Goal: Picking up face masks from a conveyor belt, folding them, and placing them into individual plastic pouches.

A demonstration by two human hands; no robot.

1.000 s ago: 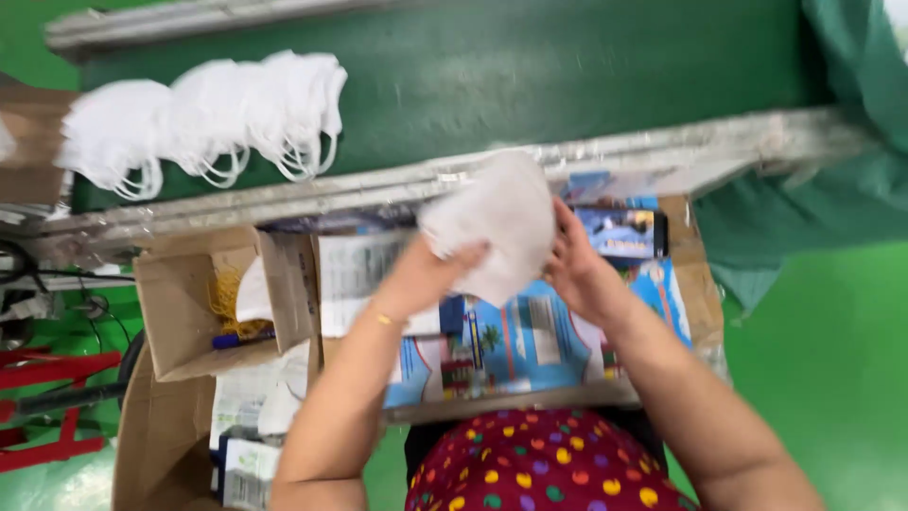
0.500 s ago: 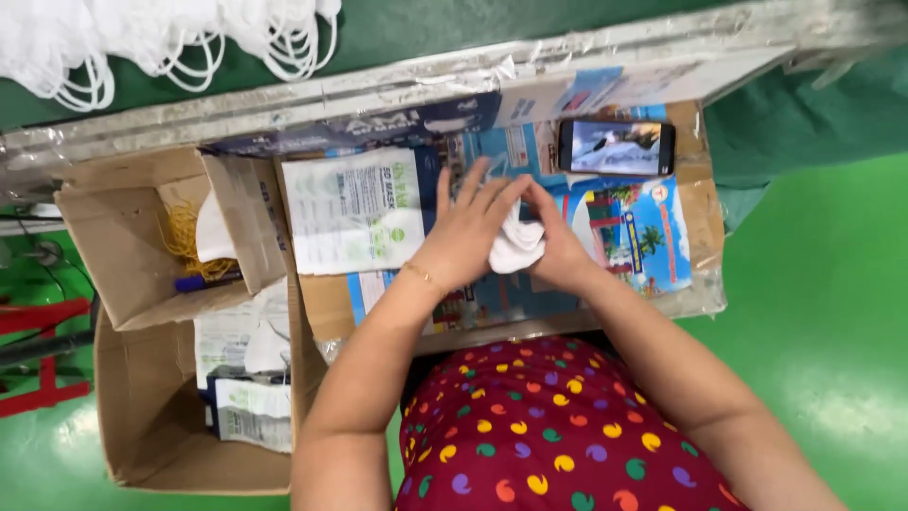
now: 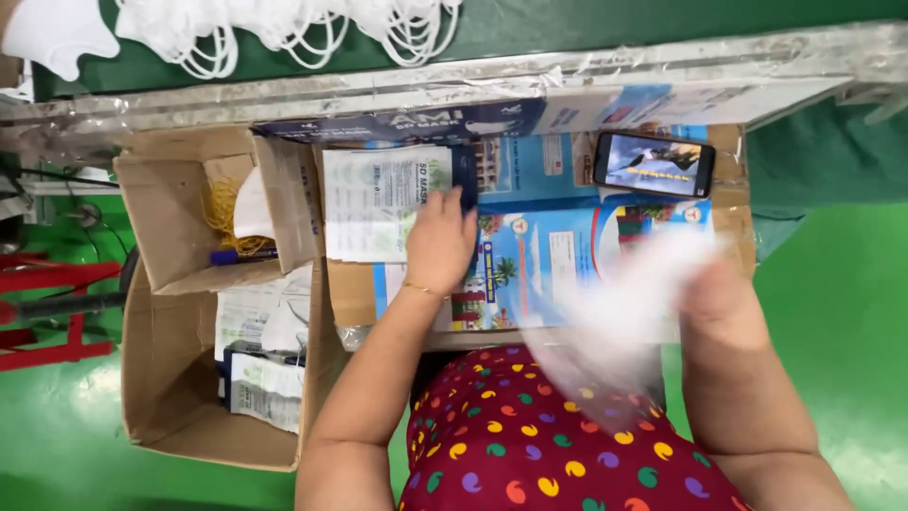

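My left hand [image 3: 441, 238] rests on the right edge of a stack of flat printed packaging bags [image 3: 383, 202] on the cardboard work surface [image 3: 728, 222]. My right hand [image 3: 721, 295] holds a white mask [image 3: 624, 308], blurred by motion, low at the right near my lap. A pile of white masks with ear loops [image 3: 293, 28] lies on the green table [image 3: 586, 28] above.
A phone [image 3: 654, 164] with a lit screen lies at the top right of the work surface. An open cardboard box [image 3: 180, 222] at left holds yellow bands and a pen; a bigger box [image 3: 175, 378] below holds packed bags. Green floor lies to the right.
Both hands were together folding a white mask at the centre. Now the left hand has gone to the bag stack and the right hand has swung the mask down to the right.
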